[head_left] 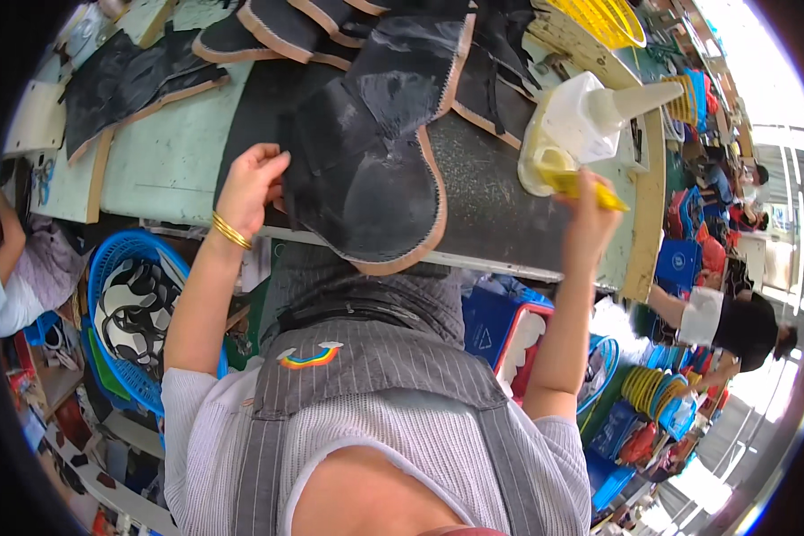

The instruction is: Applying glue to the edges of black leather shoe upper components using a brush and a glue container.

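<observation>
A black boot-upper piece (366, 170) with a tan, zigzag-edged border lies in front of me, its rounded end reaching over the table's near edge. My left hand (255, 186) pinches it at its left edge, with some fingertips hidden. Over on the right, my right hand (592, 219) grips a yellow-handled brush (590, 186). The brush's lower end is at the round opening of a whitish squeeze-type glue bottle (581, 112) with a long spout. Yellowish residue coats the bottle's base.
More black upper pieces (268, 27) overlap at the table's back, and another (134, 85) lies at far left. A wooden ledge (645, 241) borders the right side. Blue baskets (116, 259) stand below the table. Other people work at left and right.
</observation>
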A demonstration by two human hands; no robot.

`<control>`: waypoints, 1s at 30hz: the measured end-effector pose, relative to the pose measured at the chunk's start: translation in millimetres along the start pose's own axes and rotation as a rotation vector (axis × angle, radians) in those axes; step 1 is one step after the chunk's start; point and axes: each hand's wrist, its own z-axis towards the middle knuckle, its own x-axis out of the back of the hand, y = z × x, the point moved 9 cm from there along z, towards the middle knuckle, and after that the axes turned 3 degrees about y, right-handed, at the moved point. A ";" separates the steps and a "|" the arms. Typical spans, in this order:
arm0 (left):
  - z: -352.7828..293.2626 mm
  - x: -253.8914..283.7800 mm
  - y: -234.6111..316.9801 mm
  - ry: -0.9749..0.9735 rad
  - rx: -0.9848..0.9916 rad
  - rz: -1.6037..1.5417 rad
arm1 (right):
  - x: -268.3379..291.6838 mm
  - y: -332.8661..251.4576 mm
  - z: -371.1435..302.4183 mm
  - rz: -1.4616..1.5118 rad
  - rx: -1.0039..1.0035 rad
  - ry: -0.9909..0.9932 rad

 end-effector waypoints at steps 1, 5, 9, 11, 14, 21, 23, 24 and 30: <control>-3.3 1.3 -1.3 0.010 -0.025 0.024 | 15.5 4.1 18.3 -0.095 0.046 0.049; -19.5 -4.5 1.2 0.040 -0.258 0.249 | 9.3 26.1 25.6 0.116 -0.094 -0.043; -36.4 -8.3 1.0 0.098 -0.409 0.453 | -113.5 -39.7 -18.8 0.290 -0.169 -0.400; -43.8 -6.7 -2.2 0.116 -0.428 0.460 | -194.9 -62.6 -49.4 0.251 -0.131 -0.713; -44.8 -5.7 -12.9 0.128 -0.439 0.482 | -262.3 -54.7 -54.0 0.110 -0.052 -0.816; -54.4 -2.5 -30.8 0.050 -0.264 0.056 | -295.6 -51.8 -55.4 -0.060 0.048 -0.866; -53.9 0.7 -34.6 0.113 -0.258 0.019 | -300.7 -49.1 -100.6 0.067 -0.077 -1.037; -53.7 5.4 -34.0 0.160 -0.263 0.009 | -306.5 -55.8 -114.7 0.108 -0.094 -1.115; -57.9 7.6 -30.4 0.207 -0.245 0.044 | -318.6 -62.5 -110.9 0.077 -0.085 -1.171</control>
